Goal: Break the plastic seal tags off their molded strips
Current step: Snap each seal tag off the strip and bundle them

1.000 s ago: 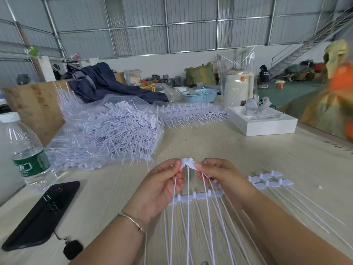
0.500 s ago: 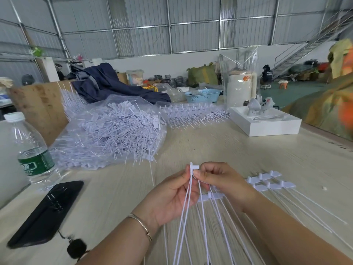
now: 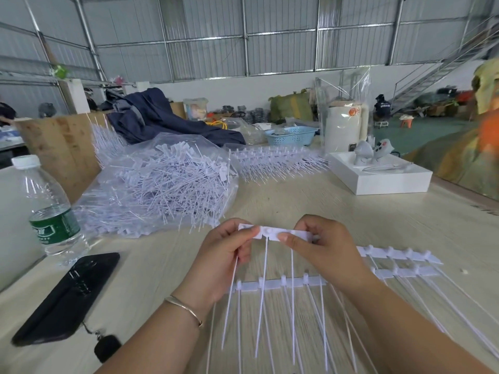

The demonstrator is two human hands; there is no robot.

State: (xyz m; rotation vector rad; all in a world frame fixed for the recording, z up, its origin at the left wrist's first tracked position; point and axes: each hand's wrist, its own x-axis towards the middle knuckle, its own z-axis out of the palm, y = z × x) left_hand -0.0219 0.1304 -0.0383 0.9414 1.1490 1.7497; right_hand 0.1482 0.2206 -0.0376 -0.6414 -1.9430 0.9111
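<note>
Corrugated metal walls (image 3: 280, 31) on steel framing are enclosing the hall above a white lower wall (image 3: 243, 89). A metal staircase (image 3: 442, 68) is rising at right. Green flooring (image 3: 421, 133) is showing beyond the pale wooden table (image 3: 351, 211).

Above the pale wooden table (image 3: 351, 211), the left hand (image 3: 218, 263) and right hand (image 3: 324, 252) pinch the two ends of a short white strip of seal tags (image 3: 272, 233), tails hanging down. Another strip (image 3: 280, 284) lies beneath. A clear bag of loose tags (image 3: 162, 184) sits beyond, a water bottle (image 3: 46, 209) and black phone (image 3: 67, 295) to the left.
</note>
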